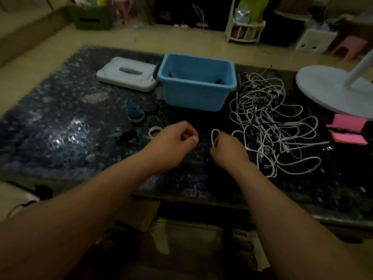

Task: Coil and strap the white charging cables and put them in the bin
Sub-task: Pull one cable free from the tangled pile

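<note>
step: we're starting a coil, first loop only
right hand (229,147): pinching small loop of white cable (214,136)
left hand (175,138): curled, contents unclear
cable pile (268,122): 3 o'clock of hands
blue bin (196,82): 12 o'clock
next: we'd wind more loops, then a strap roll (154,131) at 9 o'clock

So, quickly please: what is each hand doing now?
Left hand: closed in a pinch; holding what cannot be told.
Right hand: closed on a white cable loop.

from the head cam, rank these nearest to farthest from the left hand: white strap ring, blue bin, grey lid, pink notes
From the left hand:
1. white strap ring, just beside its left edge.
2. blue bin, behind it, slightly right.
3. grey lid, far back, left of the bin.
4. pink notes, far right table edge.
</note>
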